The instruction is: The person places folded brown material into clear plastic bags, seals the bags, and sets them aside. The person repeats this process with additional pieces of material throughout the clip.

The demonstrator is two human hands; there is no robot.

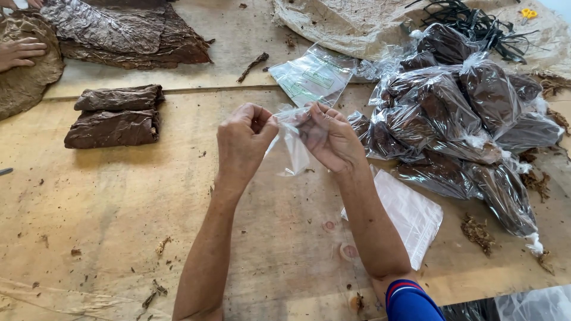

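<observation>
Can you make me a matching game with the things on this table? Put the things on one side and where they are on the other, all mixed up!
Things:
1. clear bag
2. folded brown leaves
3. pile of filled bags
4. flat empty bags

Places:
A. far right of the table
B. under the right forearm
C. between both hands
D. left of the hands

Pairs: 1-C, 2-D, 3-A, 4-B

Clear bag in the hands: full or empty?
Empty: the clear bag hangs limp and see-through between left hand and right hand, nothing inside.

Two folded leaf bundles (116, 116) far left; one clear bag (289, 139) in hand; two flat bag stacks (410, 214); filled bags (458, 113) piled right, too overlapped to count.
</observation>
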